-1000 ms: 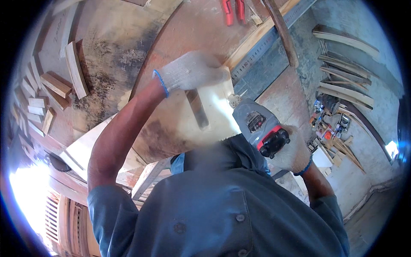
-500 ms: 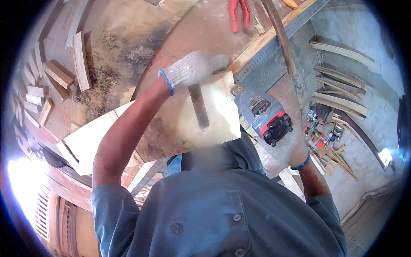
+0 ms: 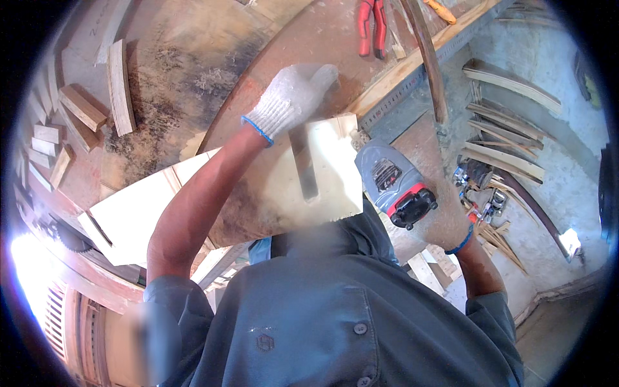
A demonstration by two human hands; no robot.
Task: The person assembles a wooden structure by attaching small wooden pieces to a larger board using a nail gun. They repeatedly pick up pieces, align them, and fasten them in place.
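White ribbed knit covers the left hand point(image 3: 290, 97), edged bright blue at the wrist. Nearer the body than its fingers point(image 3: 325, 77), the wooden board point(image 3: 332, 174) is cream, brown-smudged and dark-striped. Beyond them, the pliers point(image 3: 365, 32) show red. Rightward, the power tool point(image 3: 387, 177) is grey, red-banded, black-ended.

A board point(image 3: 338, 187) lay bodyward of the left hand point(image 3: 293, 97) and left of the power tool point(image 3: 393, 184) in the right hand point(image 3: 445, 216). Pliers point(image 3: 364, 32) lay beyond the left hand, rightward; wood blocks point(image 3: 82, 108) lay well leftward, slats point(image 3: 506, 162) right of the right hand.
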